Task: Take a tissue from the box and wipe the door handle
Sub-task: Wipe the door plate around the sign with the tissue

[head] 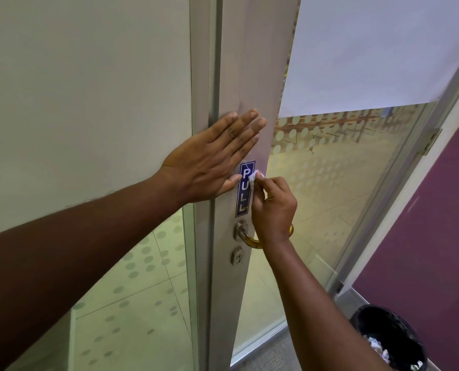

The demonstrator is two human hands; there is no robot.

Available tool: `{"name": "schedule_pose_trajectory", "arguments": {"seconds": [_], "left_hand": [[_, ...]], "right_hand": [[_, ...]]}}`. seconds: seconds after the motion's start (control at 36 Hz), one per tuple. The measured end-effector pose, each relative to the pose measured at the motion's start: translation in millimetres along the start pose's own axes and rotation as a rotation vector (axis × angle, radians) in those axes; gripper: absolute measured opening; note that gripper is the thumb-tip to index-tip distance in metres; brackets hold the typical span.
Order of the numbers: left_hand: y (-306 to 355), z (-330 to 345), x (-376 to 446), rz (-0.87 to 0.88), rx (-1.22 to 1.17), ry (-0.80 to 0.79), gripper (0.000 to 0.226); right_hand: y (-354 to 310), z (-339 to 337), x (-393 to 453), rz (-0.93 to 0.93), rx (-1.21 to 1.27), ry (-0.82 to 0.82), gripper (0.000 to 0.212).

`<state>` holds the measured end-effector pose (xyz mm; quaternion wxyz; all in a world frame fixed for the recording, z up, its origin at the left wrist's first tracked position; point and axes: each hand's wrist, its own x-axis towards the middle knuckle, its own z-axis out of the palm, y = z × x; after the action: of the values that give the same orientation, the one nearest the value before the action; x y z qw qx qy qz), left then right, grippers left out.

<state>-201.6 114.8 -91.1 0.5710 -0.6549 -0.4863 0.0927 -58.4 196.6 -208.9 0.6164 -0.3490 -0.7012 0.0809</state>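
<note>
The fingers [265,183] of the right hand [273,207] are closed in a pinch around a small crumpled white tissue [253,179]. The tissue sticks out at the fingertips and touches the right edge of the blue PULL sign [245,199] on the door stile [247,76]. The left hand [209,162] lies flat and open on the same stile, fingers stretched and together, holding nothing; its thumb touches the left edge of the sign. The door handle [243,232], metal with an amber-coloured lever, is below the sign, partly hidden behind the right wrist; the tissue is above it and not on it. A keyhole [237,257] is just under the handle. To the right is a glass panel [343,170] with frosted dots, then a purple wall [423,223]. Near, at lower right, stands a black bin [378,325] with crumpled papers inside.
</note>
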Motion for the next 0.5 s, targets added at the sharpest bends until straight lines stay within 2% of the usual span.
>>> {"name": "schedule_pose_trajectory", "arguments": {"seconds": [0.19, 0.33, 0.5], "left_hand": [[0.5, -0.4, 0.1, -0.003, 0.011, 0.008, 0.081], [0.7, -0.5, -0.7, -0.008, 0.014, -0.005, 0.082], [0.9, -0.6, -0.1, -0.014, 0.003, -0.012, 0.082]], "right_hand": [[4.6, 1.0, -24.7, 0.121, 0.005, -0.055, 0.022], [9.7, 2.1, -30.6, 0.239, -0.058, -0.049, 0.008], [-1.1, 4.4, -18.1, 0.350, -0.001, 0.028, 0.016]]}}
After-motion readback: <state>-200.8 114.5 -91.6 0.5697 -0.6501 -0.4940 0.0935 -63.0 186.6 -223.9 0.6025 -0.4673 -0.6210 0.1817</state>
